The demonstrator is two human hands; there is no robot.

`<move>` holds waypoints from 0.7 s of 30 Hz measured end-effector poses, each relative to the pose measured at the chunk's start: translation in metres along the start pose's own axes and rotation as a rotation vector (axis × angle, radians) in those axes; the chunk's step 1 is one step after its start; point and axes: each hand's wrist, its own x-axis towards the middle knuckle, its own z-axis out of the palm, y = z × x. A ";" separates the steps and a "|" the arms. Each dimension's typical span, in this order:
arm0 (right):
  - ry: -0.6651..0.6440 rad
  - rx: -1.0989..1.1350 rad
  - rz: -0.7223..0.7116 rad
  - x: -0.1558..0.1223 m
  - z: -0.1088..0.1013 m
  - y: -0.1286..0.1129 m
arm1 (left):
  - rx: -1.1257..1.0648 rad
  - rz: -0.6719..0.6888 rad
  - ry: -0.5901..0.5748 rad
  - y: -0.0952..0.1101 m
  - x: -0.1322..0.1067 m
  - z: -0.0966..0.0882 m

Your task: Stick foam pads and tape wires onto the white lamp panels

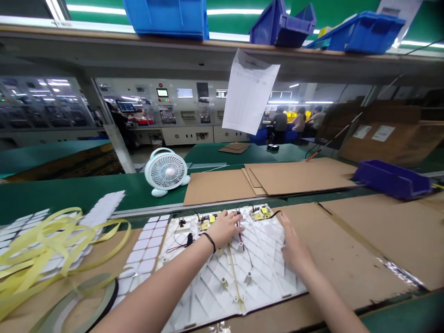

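Observation:
A white ribbed plastic panel [267, 277] lies in front of me, with small circuit boards along its far edge. One yellow-topped board [261, 212] is at the far right of the panel; another board [207, 223] sits left of my left hand. My left hand [222, 230], wearing a dark wrist band, rests over the far middle part, fingers spread beside a small dark component and red-black wires [240, 237]. Around the panel's right edge is my right hand [294, 247], its index fingertip at the end of a short black wire [275, 214].
Left of the panel lie white sticker sheets [147, 245], tangled yellow tape strips [52, 240] and a tape roll [111, 296]. Behind stand a pale blue fan [168, 171] and flat cardboard sheets [298, 178]. A purple bin [391, 180] is at the right. Paper [249, 92] hangs overhead.

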 end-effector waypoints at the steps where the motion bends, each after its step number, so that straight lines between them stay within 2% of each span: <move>1: -0.028 -0.002 -0.004 -0.005 0.001 -0.008 | -0.013 0.004 -0.017 -0.003 0.000 0.002; 4: -0.092 0.049 -0.044 -0.009 -0.005 -0.024 | -0.113 -0.030 -0.048 -0.007 -0.004 0.002; 6: -0.069 0.147 -0.068 0.001 -0.014 -0.031 | -0.203 -0.119 -0.039 -0.004 -0.005 0.000; 8: -0.052 0.324 -0.069 0.019 -0.023 -0.038 | -0.293 -0.226 -0.019 0.001 -0.004 -0.004; 10: -0.119 0.602 -0.083 0.039 -0.027 -0.045 | -0.366 -0.303 0.010 0.008 -0.001 -0.008; 12: -0.230 0.863 -0.111 0.055 -0.022 -0.051 | -0.402 -0.338 0.048 0.015 0.002 -0.010; 14: -0.287 0.988 -0.121 0.063 -0.010 -0.055 | -0.411 -0.359 0.090 0.019 0.003 -0.010; 18: -0.253 1.039 -0.075 0.062 0.016 -0.052 | -0.491 -0.426 0.154 0.022 0.001 -0.004; 21: -0.205 1.117 -0.023 0.061 0.022 -0.046 | -0.568 -0.479 0.193 0.022 -0.001 0.000</move>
